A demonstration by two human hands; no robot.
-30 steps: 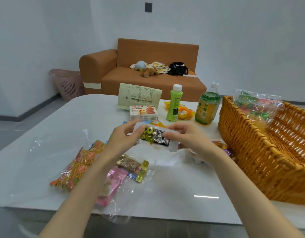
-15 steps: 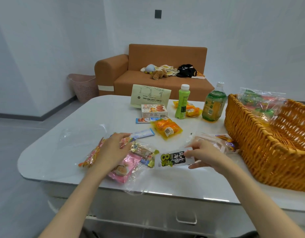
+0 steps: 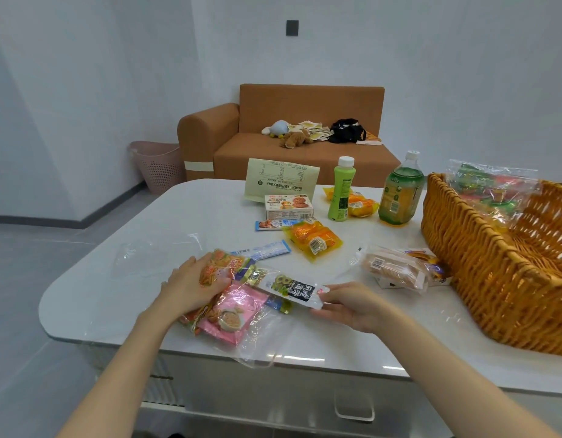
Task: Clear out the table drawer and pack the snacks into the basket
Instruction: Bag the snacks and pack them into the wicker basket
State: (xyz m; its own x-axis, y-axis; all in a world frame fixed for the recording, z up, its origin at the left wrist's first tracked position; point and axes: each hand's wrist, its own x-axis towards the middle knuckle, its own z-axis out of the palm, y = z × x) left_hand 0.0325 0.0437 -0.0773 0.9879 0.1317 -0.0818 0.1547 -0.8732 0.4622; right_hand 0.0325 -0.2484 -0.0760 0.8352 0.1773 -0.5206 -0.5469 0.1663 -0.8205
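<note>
Low in the middle of the frame the person's right hand (image 3: 349,306) pinches the near sealed end of a flat black-and-white foil snack packet (image 3: 290,287) between thumb and fingertips, the rest of that hand loosely curled just above the glossy white table (image 3: 131,279). The packet's far end lies on the heap to its left. That heap, an orange crisp packet (image 3: 219,267), a pink wrapped snack (image 3: 232,314) and a few smaller pieces, sits inside a crumpled clear plastic bag (image 3: 257,339) near the table's front edge. The left hand (image 3: 194,284) lies flat and fairly open on top of the orange packet, pressing it down and holding nothing. The big woven wicker basket (image 3: 482,270) fills the right side of the frame, well apart from the packet, with a clear bag of coloured sweets (image 3: 491,188) propped at its back rim. I'd judge the black-and-white packet to be very light and thin, stiff only along its crimped seams, with a slick film that would slide out of a lazy grip. Whatever is inside may be brittle, so squeezing the middle looks unwise. The sealed end where the fingers sit now seems the right place to hold it, or both short ends if it flops. The loose clear bag is limp and clingy and may drag along if the packet catches it
</note>
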